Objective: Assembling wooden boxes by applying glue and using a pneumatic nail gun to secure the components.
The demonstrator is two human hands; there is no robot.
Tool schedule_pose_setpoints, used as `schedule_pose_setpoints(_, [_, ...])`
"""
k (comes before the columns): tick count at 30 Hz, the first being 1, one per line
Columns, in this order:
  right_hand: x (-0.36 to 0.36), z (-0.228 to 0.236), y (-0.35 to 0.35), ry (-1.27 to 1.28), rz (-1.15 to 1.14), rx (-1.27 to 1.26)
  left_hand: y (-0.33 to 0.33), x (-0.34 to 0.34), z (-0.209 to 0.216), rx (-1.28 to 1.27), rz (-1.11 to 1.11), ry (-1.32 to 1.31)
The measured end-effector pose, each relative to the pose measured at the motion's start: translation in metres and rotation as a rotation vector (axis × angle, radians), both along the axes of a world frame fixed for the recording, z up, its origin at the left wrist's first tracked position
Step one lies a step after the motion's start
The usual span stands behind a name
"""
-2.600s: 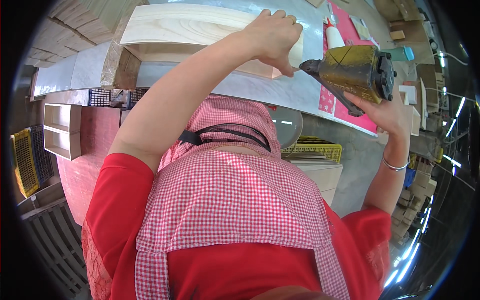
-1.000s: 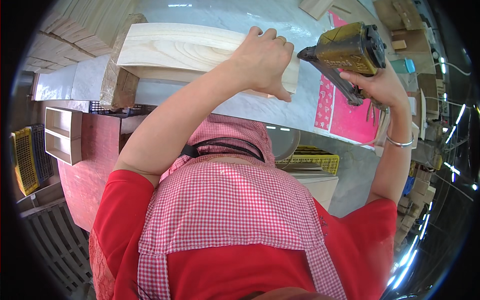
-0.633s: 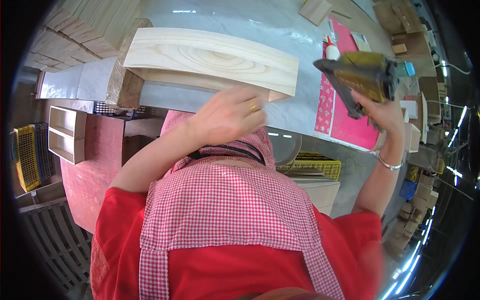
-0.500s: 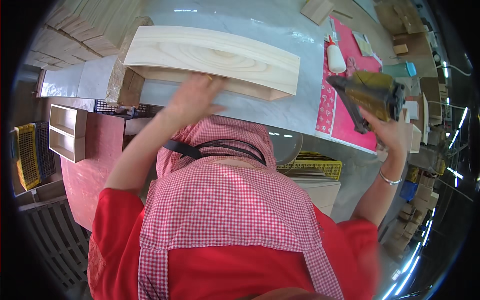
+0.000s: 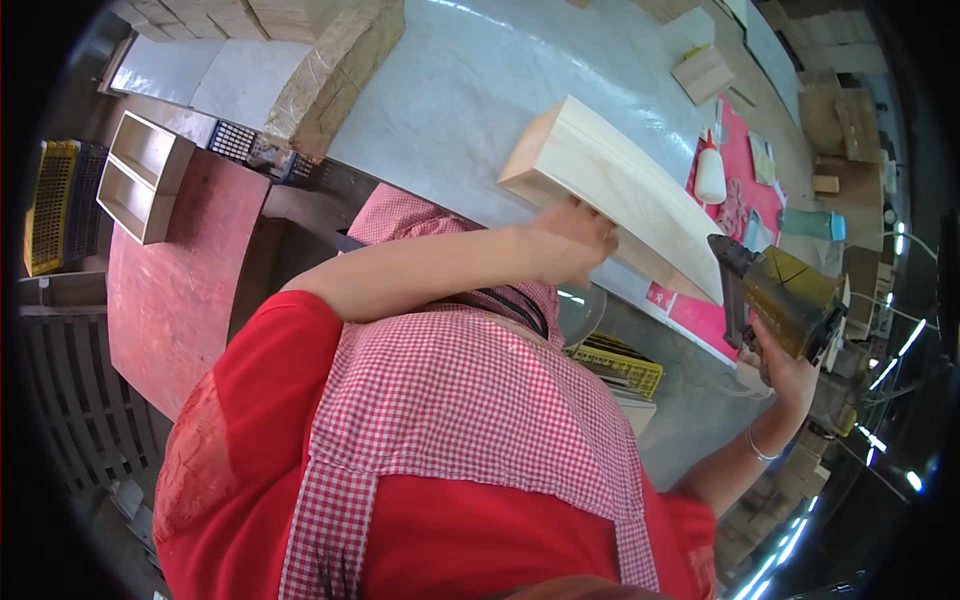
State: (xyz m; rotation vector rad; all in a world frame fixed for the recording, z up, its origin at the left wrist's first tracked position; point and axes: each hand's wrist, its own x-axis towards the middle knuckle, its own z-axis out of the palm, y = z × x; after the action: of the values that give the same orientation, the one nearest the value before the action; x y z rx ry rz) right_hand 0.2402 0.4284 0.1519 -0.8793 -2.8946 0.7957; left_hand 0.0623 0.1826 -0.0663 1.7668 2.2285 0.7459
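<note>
The left hand curls at the near side of the wooden box frame on the grey worktable, perhaps steadying it; blur hides its grip. The right hand grasps the nail gun, nose near the frame's end.

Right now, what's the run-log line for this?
left hand: at wooden box, near side, grip unclear | right hand: holding yellow-black nail gun, nose near box's right end | box: angled on grey table

left hand at pale wooden box | right hand gripping nail gun
</note>
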Motion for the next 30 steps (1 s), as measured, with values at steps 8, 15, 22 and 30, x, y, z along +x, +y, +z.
schedule_pose_setpoints(8, [-0.022,0.010,-0.022,0.005,0.161,0.122,-0.135,-0.065,0.031,0.467,0.294,-1.113])
schedule_pose_setpoints(15, [-0.087,0.016,-0.041,-0.012,0.519,0.160,-0.075,-0.137,-0.001,0.417,0.060,-1.557])
schedule_pose_setpoints(22, [-0.139,0.029,-0.082,-0.168,0.680,0.182,-0.052,-0.164,-0.024,0.299,-0.267,-1.641])
schedule_pose_setpoints(30, [-0.175,0.011,-0.102,-0.077,0.647,0.066,-0.044,-0.163,-0.024,0.290,-0.203,-1.730])
